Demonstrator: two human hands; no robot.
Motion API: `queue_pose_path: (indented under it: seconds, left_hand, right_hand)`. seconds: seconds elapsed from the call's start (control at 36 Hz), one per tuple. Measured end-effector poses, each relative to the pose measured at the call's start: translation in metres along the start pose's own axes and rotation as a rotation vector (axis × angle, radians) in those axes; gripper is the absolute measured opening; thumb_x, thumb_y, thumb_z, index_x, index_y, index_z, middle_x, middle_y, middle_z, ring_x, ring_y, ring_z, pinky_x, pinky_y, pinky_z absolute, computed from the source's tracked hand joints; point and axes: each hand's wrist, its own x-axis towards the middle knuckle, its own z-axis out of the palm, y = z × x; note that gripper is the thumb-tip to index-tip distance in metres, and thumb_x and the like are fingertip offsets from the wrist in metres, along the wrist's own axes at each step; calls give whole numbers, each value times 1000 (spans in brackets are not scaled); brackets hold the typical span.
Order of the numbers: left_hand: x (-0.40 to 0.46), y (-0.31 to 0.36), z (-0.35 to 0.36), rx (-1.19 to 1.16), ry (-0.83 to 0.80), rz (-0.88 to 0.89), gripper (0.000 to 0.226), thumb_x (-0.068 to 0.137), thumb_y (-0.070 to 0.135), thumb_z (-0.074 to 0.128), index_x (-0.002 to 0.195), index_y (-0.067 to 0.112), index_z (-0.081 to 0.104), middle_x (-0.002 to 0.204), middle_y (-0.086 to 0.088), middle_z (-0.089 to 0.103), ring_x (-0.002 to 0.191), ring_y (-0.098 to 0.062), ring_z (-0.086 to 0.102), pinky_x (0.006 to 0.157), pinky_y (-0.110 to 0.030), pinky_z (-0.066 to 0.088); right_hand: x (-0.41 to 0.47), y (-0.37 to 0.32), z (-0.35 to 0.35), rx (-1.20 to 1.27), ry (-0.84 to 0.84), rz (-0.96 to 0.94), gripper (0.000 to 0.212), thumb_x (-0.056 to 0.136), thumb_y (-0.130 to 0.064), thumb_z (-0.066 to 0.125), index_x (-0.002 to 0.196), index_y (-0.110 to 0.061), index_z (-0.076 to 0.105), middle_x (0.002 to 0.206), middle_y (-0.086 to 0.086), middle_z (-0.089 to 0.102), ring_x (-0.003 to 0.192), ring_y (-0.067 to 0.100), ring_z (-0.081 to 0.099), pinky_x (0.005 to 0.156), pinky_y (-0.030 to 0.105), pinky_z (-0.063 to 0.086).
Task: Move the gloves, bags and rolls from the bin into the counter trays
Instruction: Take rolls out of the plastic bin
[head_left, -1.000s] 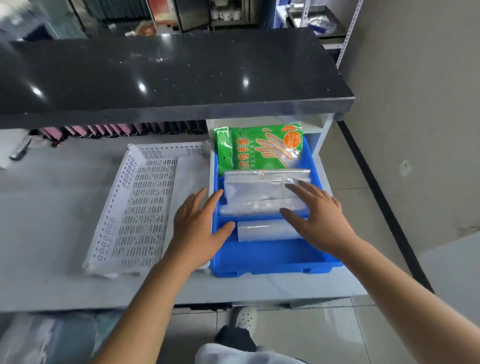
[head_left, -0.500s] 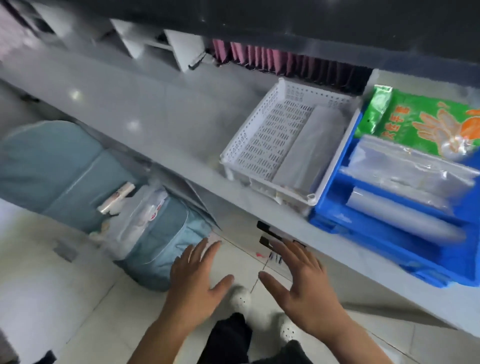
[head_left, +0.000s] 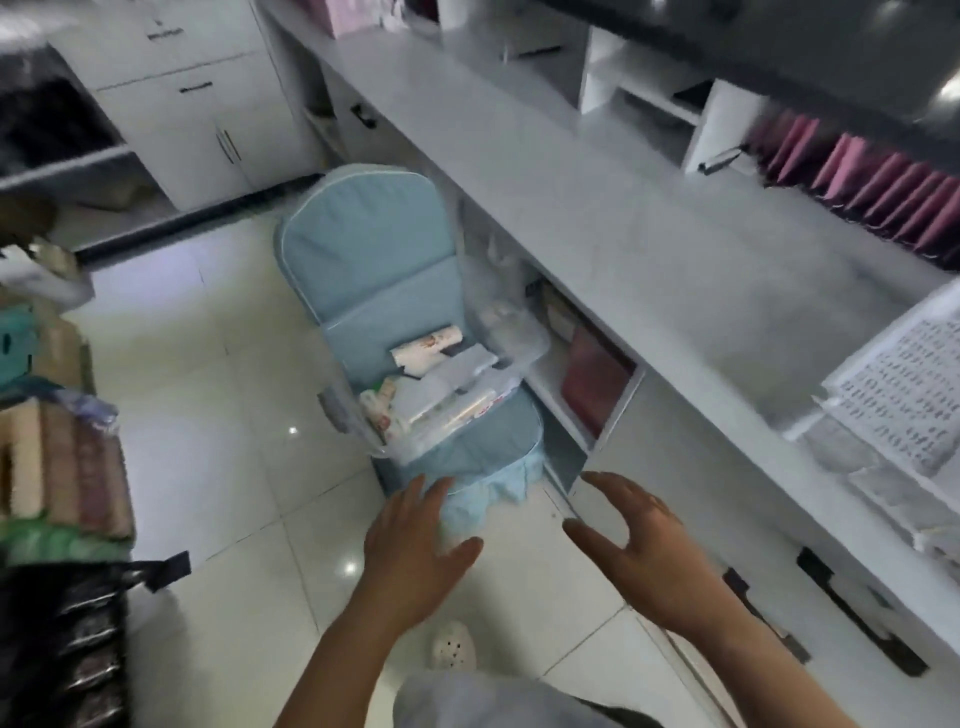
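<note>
A pale blue chair (head_left: 374, 270), white perforated tray (head_left: 898, 384), pink folders (head_left: 883, 182), and glossy white floor tiles (head_left: 208, 415).

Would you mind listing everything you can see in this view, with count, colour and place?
Clear bin: one, transparent, on the chair seat, holding rolls and packets.
Chair: one, light blue cover, on the floor beside the counter.
Counter: one, white, right side.
White tray: one, perforated, on the counter at far right.
Pink folders: a row, under the dark top shelf.
Cabinets: white, far left.
Left hand: open, empty.
Right hand: open, empty.
</note>
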Motion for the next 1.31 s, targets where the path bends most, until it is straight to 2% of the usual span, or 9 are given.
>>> queue_pose_path:
  seconds: [0.19, 0.33, 0.67, 0.89, 1.0, 1.11, 1.17, 1.22, 1.31]
  left_hand:
    - [31, -74, -41, -40, 19, -94, 77, 86, 58, 60, 151, 37, 25, 162, 4, 21, 145, -19, 21, 112, -34, 25]
    - [56, -109, -49, -169, -18, -179, 83, 86, 58, 61, 154, 36, 19, 165, 6, 12, 150, -19, 12, 116, -39, 21]
    - [158, -144, -73, -264, -101, -428, 83, 87, 54, 63, 155, 34, 18, 166, 1, 10, 151, -25, 13, 119, -44, 22]
    - [259, -152, -68, -645, -43, -739, 79, 89, 29, 70, 154, 24, 26, 159, -6, 29, 141, -24, 33, 116, -42, 31]
    - [303, -153, -52, -888, 41, -925, 77, 90, 21, 69, 153, 26, 24, 153, -5, 35, 123, -18, 43, 94, -27, 36]
    - [333, -152, -35, -1020, 185, -1083, 83, 90, 18, 67, 156, 25, 16, 157, -4, 33, 136, -25, 40, 104, -30, 35]
    - [342, -151, -27, -1037, 211, -1113, 83, 89, 18, 67, 156, 24, 18, 154, -6, 38, 134, -28, 43, 112, -43, 37]
    - [345, -150, -22, -1018, 222, -1138, 83, 87, 21, 67, 155, 26, 20, 152, -5, 40, 132, -29, 45, 110, -49, 40]
    - [343, -156, -14, -1002, 231, -1151, 81, 89, 24, 66, 154, 33, 19, 153, 0, 40, 130, -27, 47, 106, -44, 42]
  right_hand:
    - [60, -68, 37, 13, -29, -13, 57, 88, -52, 61, 141, -36, 46, 145, -14, 48, 134, 11, 43, 112, 32, 32]
    - [102, -85, 48, -23, -84, 10, 56, 86, -58, 59, 139, -42, 46, 145, -15, 48, 133, 10, 44, 111, 32, 33]
    - [269, -117, 70, -40, -262, -29, 59, 88, -57, 57, 142, -35, 45, 150, -12, 44, 135, 12, 42, 110, 38, 34]
    - [427, -105, 115, -254, -495, -27, 58, 90, -53, 56, 142, -29, 45, 150, -1, 47, 134, 23, 46, 110, 46, 36]
    - [497, -78, 161, -531, -632, -61, 62, 88, -55, 55, 143, -27, 44, 145, 4, 50, 128, 30, 50, 105, 47, 37]
    - [545, -43, 205, -777, -758, -123, 61, 88, -46, 58, 143, -24, 42, 139, 7, 52, 123, 31, 51, 102, 50, 37]
    - [563, -27, 225, -871, -807, -142, 61, 87, -40, 60, 142, -23, 41, 134, 8, 53, 121, 31, 51, 101, 50, 36]
    - [578, -15, 241, -926, -847, -154, 60, 86, -35, 61, 141, -23, 41, 131, 8, 53, 120, 31, 50, 101, 50, 35]
    - [591, -4, 262, -988, -888, -226, 54, 87, -30, 58, 138, -23, 43, 133, 9, 52, 122, 31, 49, 104, 54, 32]
